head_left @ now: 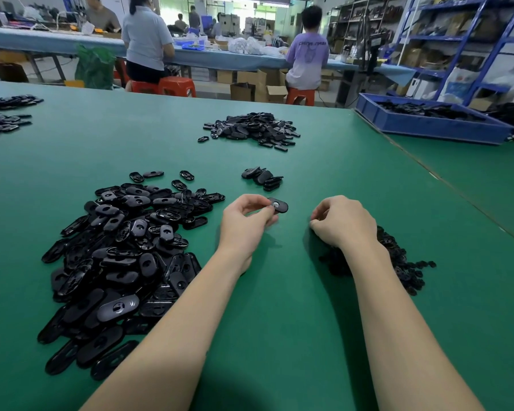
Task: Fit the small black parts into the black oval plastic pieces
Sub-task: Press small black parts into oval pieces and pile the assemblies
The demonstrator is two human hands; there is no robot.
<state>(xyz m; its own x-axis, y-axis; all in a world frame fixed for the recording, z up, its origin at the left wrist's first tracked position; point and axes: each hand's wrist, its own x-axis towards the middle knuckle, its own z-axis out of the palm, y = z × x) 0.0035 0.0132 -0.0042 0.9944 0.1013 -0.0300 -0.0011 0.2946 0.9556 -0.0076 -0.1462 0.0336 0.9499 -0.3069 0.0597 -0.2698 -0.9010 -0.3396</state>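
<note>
Green matting covers the wide work table [324, 307], which fills most of the view. At the far right edge sits a blue plastic crate [428, 127] holding black parts. On the near left lies the big heap of black oval plastic pieces [122, 256], many showing a keyhole slot. A second, smaller heap of black oval pieces [251, 129] lies far across the table near its middle, and a little stack of black oval pieces [263, 178] rests just beyond the hands. On the near right, partly hidden under the forearm, is the pile of small black parts [398, 262].

The left hand [245, 221] pinches one black oval plastic piece [279, 205] at its end between thumb and fingertips, holding it just above the mat; a pale spot shows in its middle. The right hand [343, 222] has its fingers curled inward beside the small parts; whether it grips one I cannot tell.
</note>
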